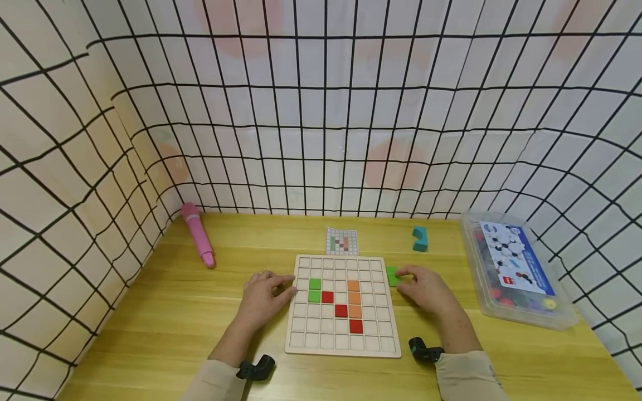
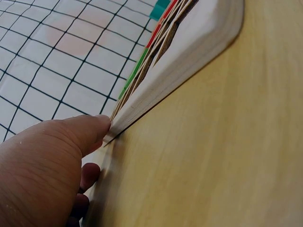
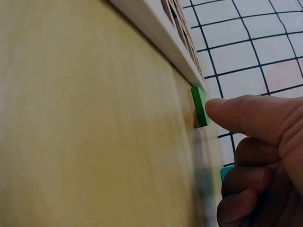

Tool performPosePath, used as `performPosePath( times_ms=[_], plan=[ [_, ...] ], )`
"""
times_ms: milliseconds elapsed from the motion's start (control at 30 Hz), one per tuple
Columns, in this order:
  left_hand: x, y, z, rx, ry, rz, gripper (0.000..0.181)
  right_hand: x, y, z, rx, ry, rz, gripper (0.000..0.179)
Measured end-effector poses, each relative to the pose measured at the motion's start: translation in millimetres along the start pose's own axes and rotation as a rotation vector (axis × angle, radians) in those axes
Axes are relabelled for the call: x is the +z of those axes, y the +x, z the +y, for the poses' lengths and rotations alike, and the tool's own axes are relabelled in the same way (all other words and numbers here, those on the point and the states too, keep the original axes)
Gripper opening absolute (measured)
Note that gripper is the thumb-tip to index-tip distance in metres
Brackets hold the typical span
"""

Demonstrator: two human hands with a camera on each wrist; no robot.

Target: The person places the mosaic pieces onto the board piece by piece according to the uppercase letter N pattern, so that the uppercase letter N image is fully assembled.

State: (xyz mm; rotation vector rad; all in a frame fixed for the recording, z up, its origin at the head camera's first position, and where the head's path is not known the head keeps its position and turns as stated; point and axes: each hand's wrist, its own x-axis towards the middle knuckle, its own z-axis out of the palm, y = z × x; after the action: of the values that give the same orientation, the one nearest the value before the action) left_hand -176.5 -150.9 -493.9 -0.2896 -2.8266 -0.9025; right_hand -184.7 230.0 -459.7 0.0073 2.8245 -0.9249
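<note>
In the head view, a light wooden grid board (image 1: 331, 341) lies on the table, with green tiles (image 1: 314, 284), red tiles (image 1: 341, 311) and orange tiles (image 1: 354, 297) in its cells. My left hand (image 1: 263, 299) touches the board's left edge with thumb and index fingertips, its other fingers loosely bent. Two loose green tiles (image 1: 392, 277) lie flat beside the board's right edge. At their outer side, the thumb and index tips of my right hand (image 1: 425, 288) touch or nearly touch them. The right wrist view shows the thumb at a green tile (image 3: 200, 107).
A small printed pattern card (image 1: 342, 241) lies behind the board. Farther right are a teal block (image 1: 420, 239) and a clear plastic box (image 1: 516, 273) with coloured pieces inside. A pink microphone-shaped thing (image 1: 198, 235) lies at left. Black-gridded white cloth (image 1: 341, 111) surrounds the table.
</note>
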Motion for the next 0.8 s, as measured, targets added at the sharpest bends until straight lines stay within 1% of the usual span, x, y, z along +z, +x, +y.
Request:
performPosePath(
  times_ms=[267, 467, 800],
  plan=[
    [-0.9, -0.1, 0.6, 0.002, -0.004, 0.003, 0.031, 3.3, 3.5, 4.3, 0.013, -0.018, 0.007, 0.032],
    [-0.7, 0.2, 0.3, -0.004, -0.006, 0.010, 0.031, 2.5, 2.8, 3.8, 0.025, 0.017, 0.003, 0.028],
    [0.6, 0.0, -0.5, -0.013, -0.010, 0.002, 0.031, 0.9, 0.5, 5.3, 0.042, 0.067, -0.015, 0.036]
  ],
)
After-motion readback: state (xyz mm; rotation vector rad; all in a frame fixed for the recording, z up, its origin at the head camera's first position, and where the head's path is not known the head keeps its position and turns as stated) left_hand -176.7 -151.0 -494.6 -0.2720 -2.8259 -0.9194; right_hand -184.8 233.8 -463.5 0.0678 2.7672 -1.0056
